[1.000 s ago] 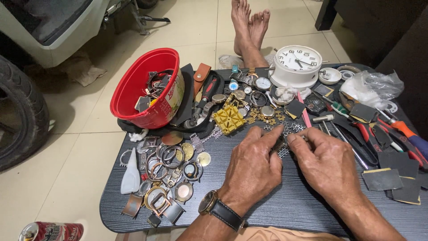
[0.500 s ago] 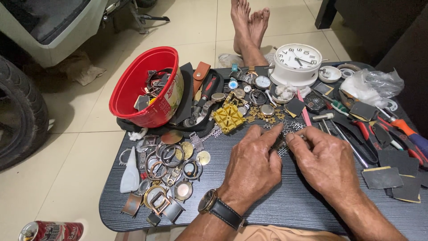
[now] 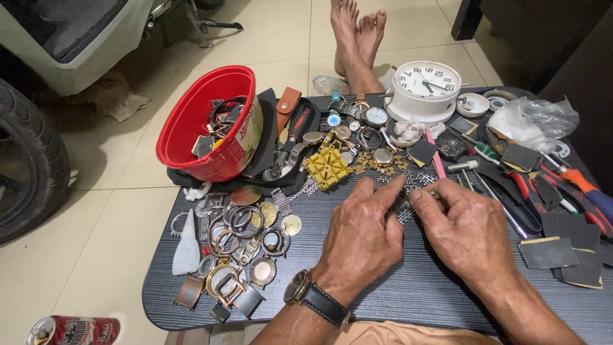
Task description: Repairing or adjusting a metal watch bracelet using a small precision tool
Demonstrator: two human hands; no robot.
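Your left hand (image 3: 361, 237) and right hand (image 3: 465, 231) pinch the metal watch bracelet (image 3: 408, 191) between fingertips, 2 grips narrow, on the dark table (image 3: 408, 294), yellow holder block (image 3: 328, 167) just up-left of the grip.

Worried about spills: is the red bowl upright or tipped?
Tipped. The red bowl leans on its side, its mouth facing left, with watch parts inside.

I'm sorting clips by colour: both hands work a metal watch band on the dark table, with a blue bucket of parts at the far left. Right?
Not quite: the bucket is red, not blue, as the head view shows. The rest holds: the left hand and right hand pinch a metal watch band over the dark table.
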